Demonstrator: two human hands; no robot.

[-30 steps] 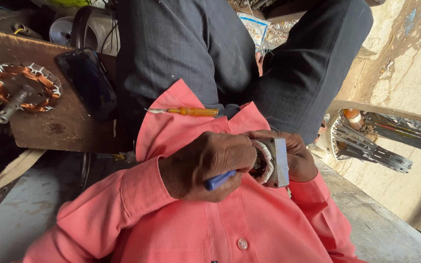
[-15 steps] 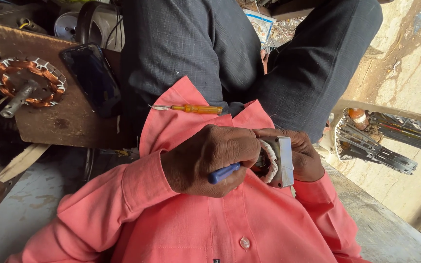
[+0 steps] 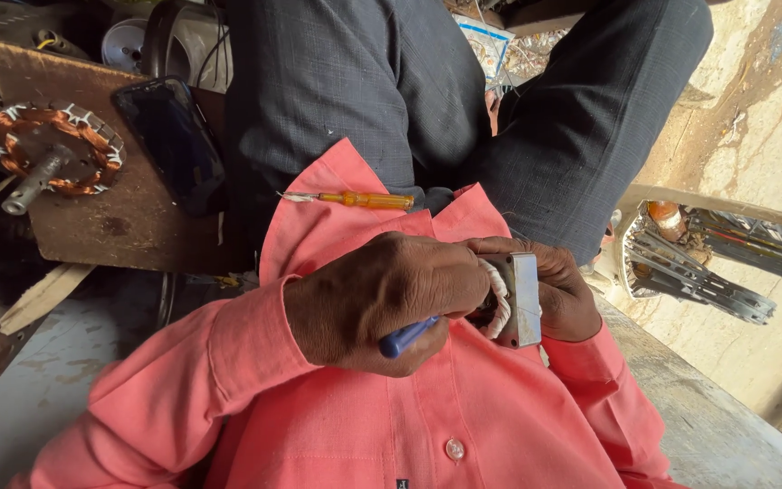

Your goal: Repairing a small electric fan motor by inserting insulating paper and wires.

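Small stator (image 3: 510,299), square metal core w/ white-wrapped windings, sits just above the lap against the pink shirt (image 3: 463,426), gripped from the right side by the right hand (image 3: 558,294), fingers curled round its far face and top edge. Left hand (image 3: 382,303) closes over it from the left, fist wrapped round a blue-handled tool (image 3: 406,336); handle end pokes out below the palm, long axis running left-low to right-high toward the windings, tip hidden behind the fingers, so can't tell where it touches. Both hands are on or at the stator, left one covering most of the near face. An orange-handled screwdriver (image 3: 355,199) lies apart on the shirt fold, above the hands, lying crosswise, tip to the left. Further left, a wood board (image 3: 128,226) carries a dark phone (image 3: 169,140) and a copper-wound rotor w/ shaft (image 3: 47,154). Right of the knees, a metal fan part (image 3: 699,263) lies near the concrete ledge (image 3: 699,426). No containers w/ visible contents.
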